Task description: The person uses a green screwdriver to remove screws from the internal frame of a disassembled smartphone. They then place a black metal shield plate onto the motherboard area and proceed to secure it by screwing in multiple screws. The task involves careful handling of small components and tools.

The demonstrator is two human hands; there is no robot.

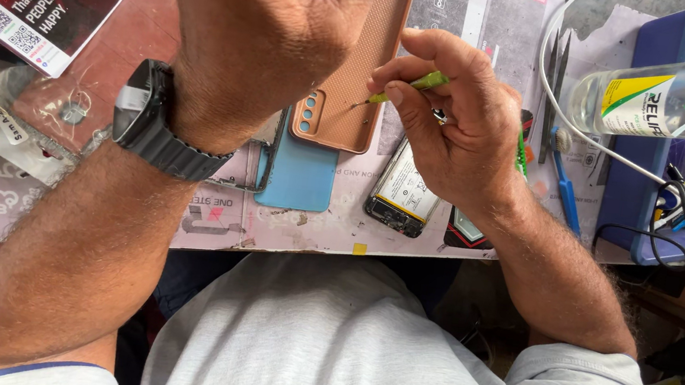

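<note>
The left hand (pixel 262 30) holds a tan phone case (pixel 353 68) tilted up off the worktop (pixel 303 231), its fingers closed around the case's far edge and mostly hidden behind the back of the hand. The right hand (pixel 456 115), at about three o'clock from the case, pinches a slim green tool (pixel 408 83) between thumb and forefinger, the metal tip touching the case just above the camera cut-outs. Judging from this, the phone looks already taken apart: a light-blue back cover (pixel 297 174) lies at six o'clock under the case, a battery (pixel 402 189) at five o'clock, both loose on the worktop. The work on the case seems under way; reassembly has not begun. A clear bottle (pixel 676 98) lies in a blue tray (pixel 621 192) at three o'clock
</note>
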